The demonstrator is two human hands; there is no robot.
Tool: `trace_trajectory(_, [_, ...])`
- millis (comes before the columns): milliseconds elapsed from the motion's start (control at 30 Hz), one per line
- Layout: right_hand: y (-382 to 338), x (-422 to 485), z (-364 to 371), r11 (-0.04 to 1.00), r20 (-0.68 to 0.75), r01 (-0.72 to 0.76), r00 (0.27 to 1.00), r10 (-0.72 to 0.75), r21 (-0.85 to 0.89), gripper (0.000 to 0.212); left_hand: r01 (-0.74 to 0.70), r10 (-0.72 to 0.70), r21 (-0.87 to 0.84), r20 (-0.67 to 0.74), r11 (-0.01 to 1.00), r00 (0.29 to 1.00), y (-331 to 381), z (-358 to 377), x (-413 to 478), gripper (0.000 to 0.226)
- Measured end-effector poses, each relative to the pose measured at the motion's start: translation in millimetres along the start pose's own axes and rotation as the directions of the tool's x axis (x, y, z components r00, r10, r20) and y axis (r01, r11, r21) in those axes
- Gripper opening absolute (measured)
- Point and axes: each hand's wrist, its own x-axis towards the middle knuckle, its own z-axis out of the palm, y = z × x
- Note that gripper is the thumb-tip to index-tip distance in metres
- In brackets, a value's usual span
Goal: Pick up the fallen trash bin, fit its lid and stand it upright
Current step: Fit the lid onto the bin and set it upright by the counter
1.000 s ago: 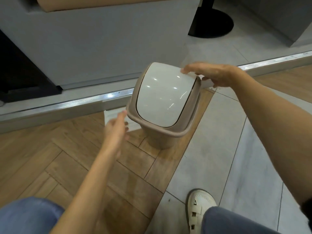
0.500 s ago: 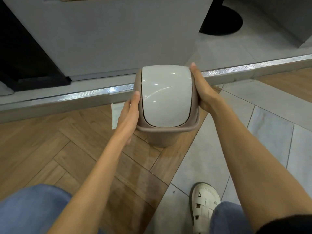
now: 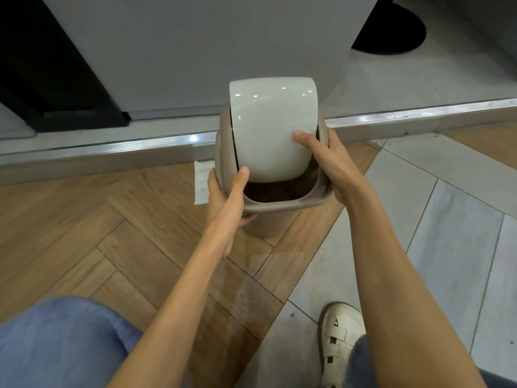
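A small taupe trash bin (image 3: 263,225) stands upright on the wood floor. Its taupe lid frame (image 3: 285,205) sits on the bin's top. The pale grey swing flap (image 3: 272,127) in the frame is tilted up at the back, showing a dark opening at the front. My left hand (image 3: 226,197) grips the left side of the lid frame, thumb on the flap's lower left corner. My right hand (image 3: 330,166) holds the right side of the frame, with its thumb pressed on the flap's right edge.
A white paper slip (image 3: 202,182) lies on the floor just left of the bin. Behind the bin run a metal floor strip (image 3: 112,147) and a grey cabinet wall (image 3: 195,51). A black round base (image 3: 391,32) stands far right. My sandalled foot (image 3: 340,340) rests on the tiles.
The swing flap has tipped from flat to tilted up at the back, opening a gap at the front. Both thumbs have moved onto the flap while my hands stay on the frame's sides.
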Motion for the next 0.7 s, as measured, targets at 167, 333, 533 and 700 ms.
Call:
trace_trajectory(167, [-3,18,15,0.999,0.013,0.041,0.999,-0.041,0.006,0.066,-0.024,0.025,0.040,-0.036,0.999,0.999,8,-7,18,0.082])
trace_trajectory(333, [-10,36,25,0.998,0.034,0.015,0.999,-0.017,0.058,0.075,-0.027,0.029,0.057,-0.025,0.998,0.999,20,-13,37,0.074])
trace_trajectory(533, [-20,52,30,0.998,-0.004,-0.017,1.000,0.017,0.056,0.069,-0.024,0.026,0.061,-0.045,0.998,0.999,31,-11,52,0.074])
trace_trajectory(700, [-28,66,36,1.000,0.011,0.011,1.000,-0.011,0.016,0.070,-0.019,0.021,0.029,-0.070,0.999,0.997,35,-13,62,0.071])
